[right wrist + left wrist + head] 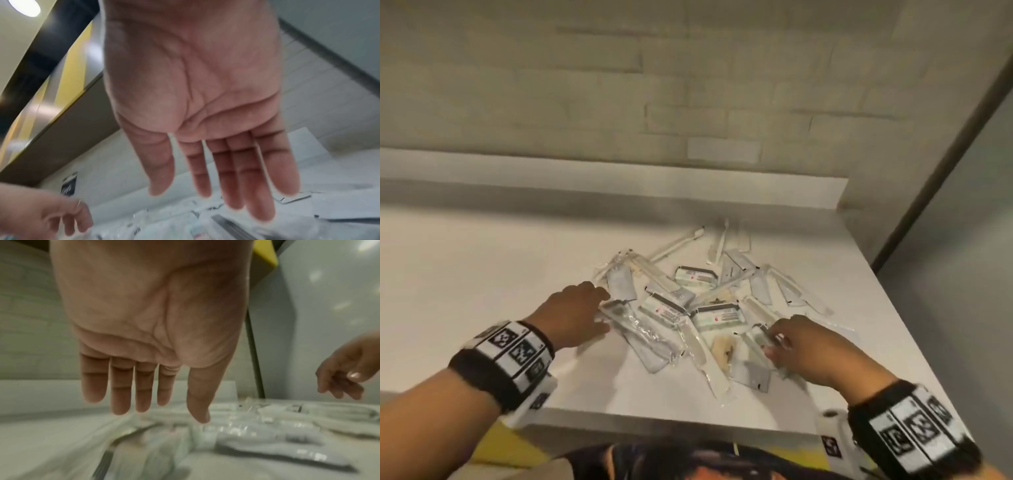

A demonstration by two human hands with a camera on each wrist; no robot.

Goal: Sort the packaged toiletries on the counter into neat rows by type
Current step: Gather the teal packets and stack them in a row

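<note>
A loose pile of packaged toiletries (688, 301) lies on the white counter (482, 267): clear sachets, grey flat packets, white toothbrush sleeves and small labelled boxes, all overlapping. My left hand (582, 308) hovers at the pile's left edge, fingers straight and holding nothing; its palm (148, 318) fills the left wrist view above blurred packets (257, 434). At the pile's front right, my right hand (791, 339) hangs over a clear sachet (763, 337), fingers (242, 178) extended and empty in the right wrist view.
A low white backsplash (619, 181) and tiled wall (654, 85) stand behind the counter. The counter's right edge (893, 301) runs close to the pile, with a grey panel (962, 240) beyond it. Bare counter lies left of the pile.
</note>
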